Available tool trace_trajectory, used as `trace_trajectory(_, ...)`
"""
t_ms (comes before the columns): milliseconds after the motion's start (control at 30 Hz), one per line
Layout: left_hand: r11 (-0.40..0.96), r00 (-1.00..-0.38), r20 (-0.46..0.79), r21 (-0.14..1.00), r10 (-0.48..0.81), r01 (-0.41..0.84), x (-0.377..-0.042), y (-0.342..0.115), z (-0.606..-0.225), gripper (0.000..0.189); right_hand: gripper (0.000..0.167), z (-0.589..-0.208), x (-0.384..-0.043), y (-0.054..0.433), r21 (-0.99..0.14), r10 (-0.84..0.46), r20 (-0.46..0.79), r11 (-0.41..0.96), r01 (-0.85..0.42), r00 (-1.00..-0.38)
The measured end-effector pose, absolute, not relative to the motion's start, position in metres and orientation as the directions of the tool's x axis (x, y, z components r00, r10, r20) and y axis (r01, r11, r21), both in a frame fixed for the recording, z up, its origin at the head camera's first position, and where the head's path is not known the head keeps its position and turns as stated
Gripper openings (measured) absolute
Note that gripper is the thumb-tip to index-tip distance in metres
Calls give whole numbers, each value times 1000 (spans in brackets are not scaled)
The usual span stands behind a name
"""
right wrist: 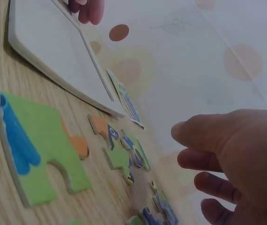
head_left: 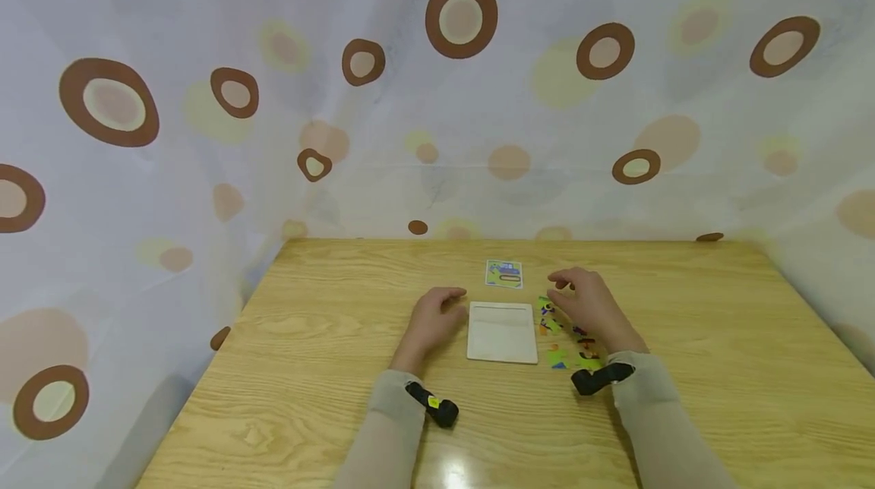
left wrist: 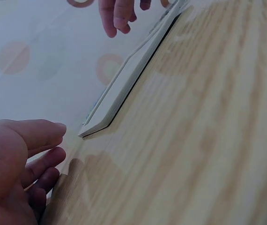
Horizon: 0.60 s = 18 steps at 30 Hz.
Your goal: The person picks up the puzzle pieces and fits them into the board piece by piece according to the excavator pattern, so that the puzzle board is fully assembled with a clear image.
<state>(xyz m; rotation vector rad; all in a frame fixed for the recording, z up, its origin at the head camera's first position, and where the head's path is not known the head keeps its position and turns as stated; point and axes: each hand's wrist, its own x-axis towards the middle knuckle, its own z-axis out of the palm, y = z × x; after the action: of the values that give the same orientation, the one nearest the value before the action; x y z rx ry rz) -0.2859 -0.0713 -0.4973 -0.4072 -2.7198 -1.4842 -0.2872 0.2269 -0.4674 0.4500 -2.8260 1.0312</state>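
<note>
A white puzzle tray (head_left: 502, 332) with a raised rim lies on the table between the two hands. My left hand (head_left: 436, 317) hovers beside its left edge with relaxed fingers, holding nothing; the left wrist view shows a gap between fingertips and tray. Over the loose jigsaw pieces (head_left: 552, 324) to the tray's right hangs my right hand (head_left: 589, 307), its fingers loosely bent and apart, nothing between them. In the right wrist view a green and blue puzzle piece (right wrist: 44, 145) lies nearest the camera, with several smaller-looking pieces (right wrist: 119, 157) beyond it.
Behind the tray lies a square picture card (head_left: 503, 274) with a blue vehicle on green. The wooden table (head_left: 307, 337) reaches back to a white curtain (head_left: 383, 117) patterned with brown rings. Both wrists wear black camera straps.
</note>
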Motion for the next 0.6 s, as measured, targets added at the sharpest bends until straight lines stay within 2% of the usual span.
trace_trajectory(233, 576, -944, 175, 756, 281, 311, -289, -72, -502, 35, 31, -472, -287, 233, -568, -295, 171, 750, -339, -940)
trace_trajectory(367, 598, -939, 172, 733, 297, 323, -290, -73, -502, 34, 31, -471, -287, 234, -509, -296, 141, 797, -325, -945)
trace_trajectory(600, 637, -943, 138, 706, 304, 309, -289, -73, -504, 33, 35, -469, -284, 235, -485, -284, 86, 825, -289, -955)
